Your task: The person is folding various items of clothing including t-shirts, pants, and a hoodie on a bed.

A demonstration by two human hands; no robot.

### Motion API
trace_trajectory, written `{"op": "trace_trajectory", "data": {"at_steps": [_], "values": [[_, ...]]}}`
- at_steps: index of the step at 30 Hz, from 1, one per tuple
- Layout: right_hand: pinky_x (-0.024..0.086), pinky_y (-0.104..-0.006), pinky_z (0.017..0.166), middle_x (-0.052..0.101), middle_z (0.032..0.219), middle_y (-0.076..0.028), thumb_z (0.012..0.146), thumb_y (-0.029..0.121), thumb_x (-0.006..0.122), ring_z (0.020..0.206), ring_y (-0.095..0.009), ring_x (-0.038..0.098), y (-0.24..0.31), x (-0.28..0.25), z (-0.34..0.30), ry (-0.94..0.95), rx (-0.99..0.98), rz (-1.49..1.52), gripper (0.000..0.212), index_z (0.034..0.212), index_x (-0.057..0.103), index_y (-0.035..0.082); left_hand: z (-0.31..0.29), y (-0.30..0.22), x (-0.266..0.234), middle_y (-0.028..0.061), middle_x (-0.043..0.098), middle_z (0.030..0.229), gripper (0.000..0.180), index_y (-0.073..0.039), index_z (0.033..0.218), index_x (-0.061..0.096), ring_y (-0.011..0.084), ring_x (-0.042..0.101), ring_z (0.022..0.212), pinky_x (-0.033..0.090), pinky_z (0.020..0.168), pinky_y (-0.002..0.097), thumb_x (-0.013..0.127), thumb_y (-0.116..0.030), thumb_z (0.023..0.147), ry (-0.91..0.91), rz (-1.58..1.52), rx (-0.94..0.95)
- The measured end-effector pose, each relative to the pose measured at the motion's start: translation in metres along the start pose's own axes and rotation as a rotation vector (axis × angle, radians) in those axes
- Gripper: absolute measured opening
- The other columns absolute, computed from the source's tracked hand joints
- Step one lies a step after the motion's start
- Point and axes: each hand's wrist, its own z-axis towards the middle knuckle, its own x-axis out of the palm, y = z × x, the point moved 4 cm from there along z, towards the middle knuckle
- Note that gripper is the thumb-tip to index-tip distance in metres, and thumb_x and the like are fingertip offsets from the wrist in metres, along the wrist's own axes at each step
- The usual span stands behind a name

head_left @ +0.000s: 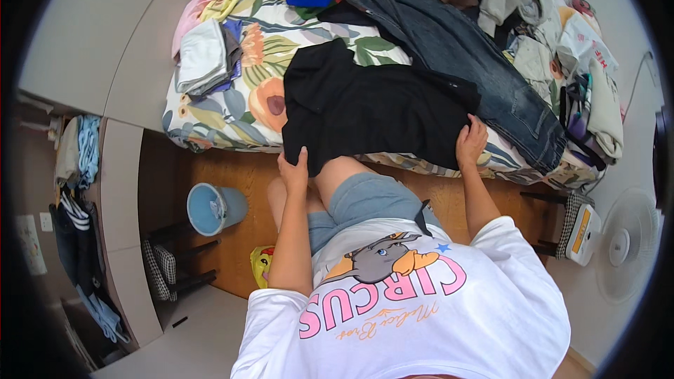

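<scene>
Head: black garment (379,109), long axis sideways, pinched by left hand (295,168) and right hand (472,142).

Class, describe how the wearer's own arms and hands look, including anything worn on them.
Loose, short white sleeves cover the upper arms; the forearms are bare. The left hand and right hand are ungloved. No watch or bracelet shows at either wrist; rings are too small to judge.

On the bed (263,56), 1 garment (393,102) lies between jeans (456,52), behind and right, and folded clothes (202,57), left.
</scene>
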Motion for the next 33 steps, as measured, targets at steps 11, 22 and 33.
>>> {"op": "trace_trajectory", "data": {"at_steps": [11,22,33], "values": [[0.029,-0.0434,0.105,0.044,0.132,-0.018,0.089,0.034,0.048,0.125,-0.030,0.040,0.050,-0.050,0.091,0.554,0.829,2.354,0.053,0.131,0.038,0.002,-0.037,-0.120,0.035,0.0117,0.056,0.111,0.045,0.002,0.118,0.048,0.0221,0.058,0.097,0.050,0.084,0.0330,0.064,-0.012,0.078,0.660,-0.906,-0.355],[0.030,-0.0375,0.107,0.030,0.142,-0.016,0.084,-0.006,0.037,0.131,-0.027,0.032,0.020,0.067,0.006,0.654,1.056,2.093,0.055,0.137,0.026,0.000,-0.094,-0.094,0.082,0.0113,0.058,0.110,0.039,0.004,0.114,0.050,0.0209,0.056,0.102,0.044,0.092,0.0324,0.065,-0.008,0.080,0.768,-1.128,-0.530],[0.030,-0.0375,0.107,0.030,0.142,-0.016,0.081,-0.008,0.036,0.131,-0.027,0.032,0.022,0.065,0.003,0.665,1.056,2.053,0.057,0.137,0.026,0.000,-0.092,-0.088,0.080,0.0117,0.054,0.117,0.043,0.002,0.120,0.046,0.0219,0.054,0.107,0.042,0.097,0.0330,0.062,-0.006,0.081,0.795,-1.164,-0.551]]}}
